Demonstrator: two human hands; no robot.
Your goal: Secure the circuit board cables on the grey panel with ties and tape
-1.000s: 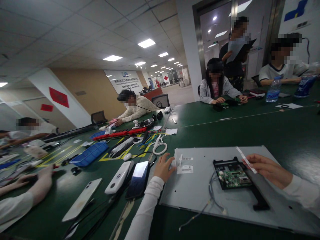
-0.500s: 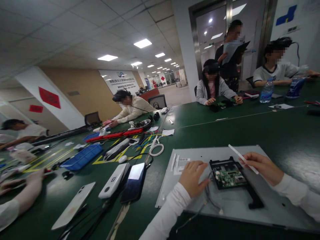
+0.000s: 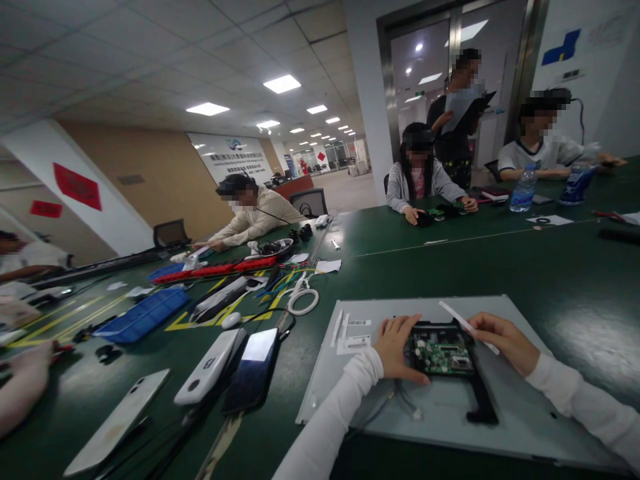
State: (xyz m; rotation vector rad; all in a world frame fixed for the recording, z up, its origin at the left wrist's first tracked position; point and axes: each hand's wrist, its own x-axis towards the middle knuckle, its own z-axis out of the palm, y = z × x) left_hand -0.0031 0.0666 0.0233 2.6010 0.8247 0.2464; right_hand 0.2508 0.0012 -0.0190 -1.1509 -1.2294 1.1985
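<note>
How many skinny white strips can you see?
3: one thin white strip in the right hand, plus an outer strip and an inner strip lying on the flat grey panel near its left edge. Others may be hidden.

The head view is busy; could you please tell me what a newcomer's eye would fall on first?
Probably the green circuit board in its black bracket, on the gray panel at the lower right. The left hand is at the bracket's left edge, while the right hand pinches a white strip near its upper right corner. Farther left on the dark green table, the red bar and blue tray stand out.
</note>
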